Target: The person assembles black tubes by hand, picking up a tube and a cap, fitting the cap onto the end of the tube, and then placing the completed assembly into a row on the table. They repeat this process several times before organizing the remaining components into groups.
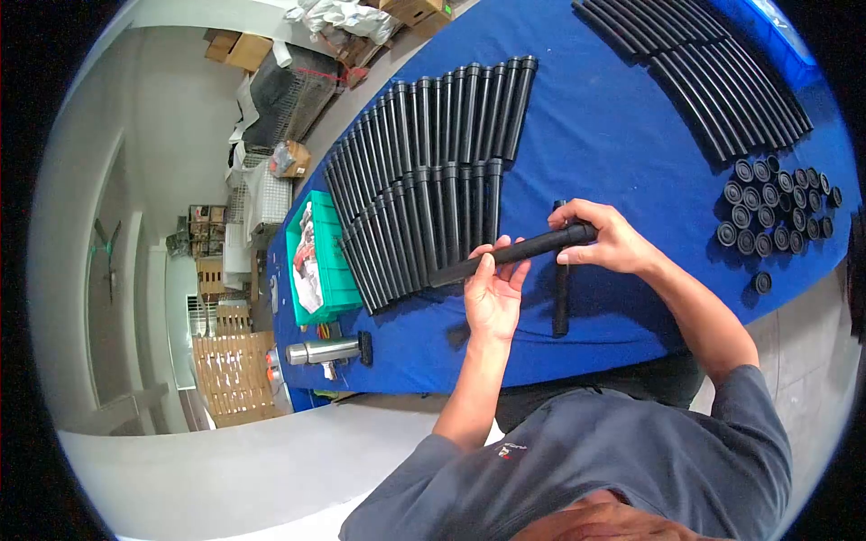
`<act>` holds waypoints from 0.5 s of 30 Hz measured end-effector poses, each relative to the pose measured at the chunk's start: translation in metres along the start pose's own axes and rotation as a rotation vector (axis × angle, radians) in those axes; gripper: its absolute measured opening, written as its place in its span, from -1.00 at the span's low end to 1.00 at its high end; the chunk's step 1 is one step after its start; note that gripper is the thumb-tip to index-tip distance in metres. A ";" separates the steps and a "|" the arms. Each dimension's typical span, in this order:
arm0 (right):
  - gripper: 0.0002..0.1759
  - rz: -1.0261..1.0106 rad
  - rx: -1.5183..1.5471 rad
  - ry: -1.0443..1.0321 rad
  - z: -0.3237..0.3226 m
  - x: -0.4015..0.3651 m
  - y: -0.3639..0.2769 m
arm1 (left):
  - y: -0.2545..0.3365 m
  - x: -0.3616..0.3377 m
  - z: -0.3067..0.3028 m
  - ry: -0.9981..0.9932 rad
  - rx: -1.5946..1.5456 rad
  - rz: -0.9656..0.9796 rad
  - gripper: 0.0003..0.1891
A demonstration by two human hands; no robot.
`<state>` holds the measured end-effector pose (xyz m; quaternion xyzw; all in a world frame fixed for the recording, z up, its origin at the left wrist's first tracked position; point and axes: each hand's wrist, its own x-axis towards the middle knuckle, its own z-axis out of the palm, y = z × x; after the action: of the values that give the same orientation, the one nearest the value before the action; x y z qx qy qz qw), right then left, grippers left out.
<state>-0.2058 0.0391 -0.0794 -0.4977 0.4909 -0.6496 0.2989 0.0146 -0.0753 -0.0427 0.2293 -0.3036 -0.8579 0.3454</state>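
A black tube (532, 250) is held slantwise above the blue-covered table, its thicker collared end toward the right. My right hand (613, 239) grips that end between thumb and fingers. Near the other end, my left hand (494, 298) closes its thumb and fingers around the tube. Beneath it a second black tube (561, 307) lies on the cloth, partly hidden by the held one and my right hand. Left of my hands are two rows of black tubes with collared ends (424, 117).
Round black caps (765, 216) lie in a group at the right, below rows of thinner black tubes (722, 90). A teal crate (336, 270) stands at the left edge near a silver flask (325, 350). A blue bin (776, 45) sits at the far right corner.
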 end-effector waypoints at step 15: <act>-0.79 0.456 0.476 0.062 -0.024 0.006 -0.001 | 0.088 -0.007 0.012 -0.017 1.239 0.461 -0.63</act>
<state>-0.2300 0.0424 -0.0765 -0.2713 0.4330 -0.6773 0.5293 0.0520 -0.1169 0.0270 0.3079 -0.7850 -0.4305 0.3221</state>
